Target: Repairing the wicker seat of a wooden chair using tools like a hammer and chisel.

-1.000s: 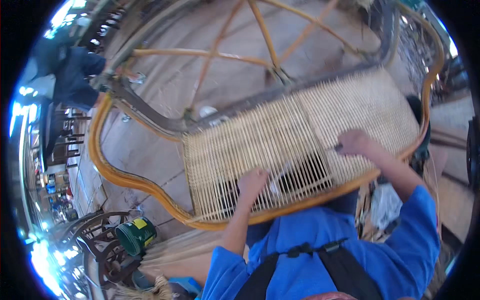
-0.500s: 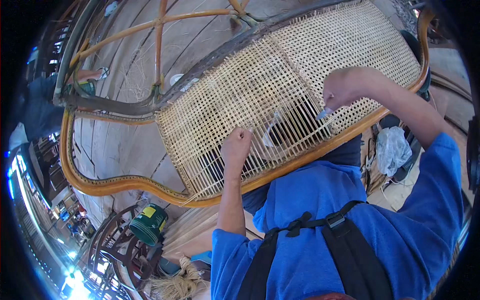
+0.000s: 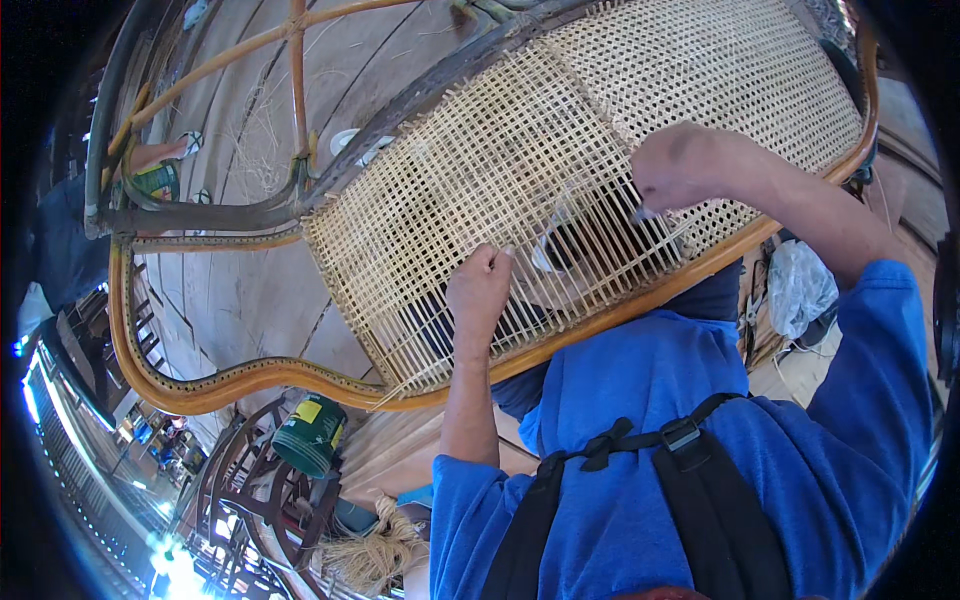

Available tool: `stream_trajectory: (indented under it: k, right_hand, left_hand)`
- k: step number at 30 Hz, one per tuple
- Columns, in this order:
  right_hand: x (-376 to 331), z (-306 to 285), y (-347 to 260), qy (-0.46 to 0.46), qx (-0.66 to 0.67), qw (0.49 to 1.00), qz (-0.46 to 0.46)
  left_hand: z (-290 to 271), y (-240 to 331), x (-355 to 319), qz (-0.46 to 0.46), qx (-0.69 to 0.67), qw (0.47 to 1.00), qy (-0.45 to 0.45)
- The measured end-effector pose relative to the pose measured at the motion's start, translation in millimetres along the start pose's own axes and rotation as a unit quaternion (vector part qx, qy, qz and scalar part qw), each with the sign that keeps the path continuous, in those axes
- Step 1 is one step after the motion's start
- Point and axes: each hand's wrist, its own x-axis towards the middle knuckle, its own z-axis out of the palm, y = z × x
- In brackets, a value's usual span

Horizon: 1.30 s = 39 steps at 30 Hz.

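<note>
A woven cane panel fills a bent rattan chair frame in front of me. My left hand rests on the weave near the lower middle, fingers curled and pinching a cane strand. My right hand is closed over the weave further right, gripping a thin strand or small tool that pokes out below the fist. The weave is open mesh on the left and tighter on the right part.
A wooden plank floor lies beneath the frame. A green container and a dark rattan chair stand at lower left. A bundle of raffia lies near it. A plastic bag sits at right.
The view has tilted and closed in on the panel. My right hand has lifted and drawn in toward the middle of the weave; my left hand stays on the lower weave.
</note>
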Motion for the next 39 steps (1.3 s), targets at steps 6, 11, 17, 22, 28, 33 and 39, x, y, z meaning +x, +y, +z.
stream_trajectory:
  k: [6,11,17,22,28,33,39]
  right_hand:
    - [-4,-9,-11,-0.046,0.023,0.995,-0.084]
    - [15,-5,-11,0.001,0.065,0.997,-0.034]
    - [32,8,-12,0.058,0.086,0.992,-0.077]
    - [3,-1,17,0.169,0.098,0.977,-0.088]
    - [-33,4,32,0.100,0.128,0.987,0.011]
    - [-21,4,25,-0.023,0.145,0.988,0.041]
    - [-2,1,30,-0.013,0.148,0.989,0.004]
  left_hand:
    - [0,1,0,0.019,0.006,1.000,0.014]
    - [0,2,1,0.025,-0.005,0.999,0.023]
    - [1,1,3,0.025,0.004,1.000,0.018]
    - [-13,13,-5,-0.005,-0.029,1.000,0.002]
    - [-19,36,-16,0.106,0.006,0.979,0.175]
    - [30,57,-10,0.263,0.068,0.954,0.127]
    - [41,70,-32,0.257,0.092,0.955,0.113]
